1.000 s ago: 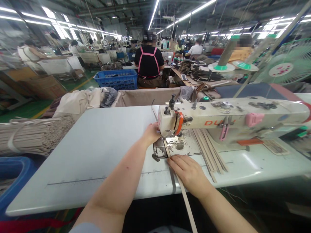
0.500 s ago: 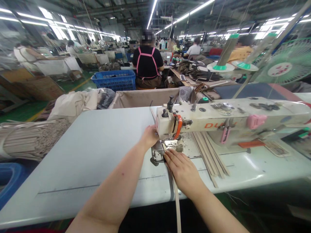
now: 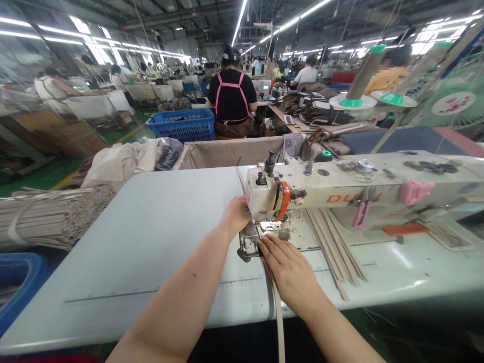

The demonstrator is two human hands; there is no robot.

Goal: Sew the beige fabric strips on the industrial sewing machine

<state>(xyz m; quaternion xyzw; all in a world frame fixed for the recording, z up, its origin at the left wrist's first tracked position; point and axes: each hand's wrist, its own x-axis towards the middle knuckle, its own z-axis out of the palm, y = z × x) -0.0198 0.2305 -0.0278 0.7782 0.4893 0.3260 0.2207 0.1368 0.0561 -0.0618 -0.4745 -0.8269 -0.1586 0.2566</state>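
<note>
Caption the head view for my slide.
Right hand on a pale strip, left hand by the sewing machine.

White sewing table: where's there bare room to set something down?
The widest free patch of the white tabletop lies left of the left forearm. A smaller one is right of the loose strips, nearer than the orange piece. Crowded: beside the machine head, with left hand, right hand and long strip close together.
</note>
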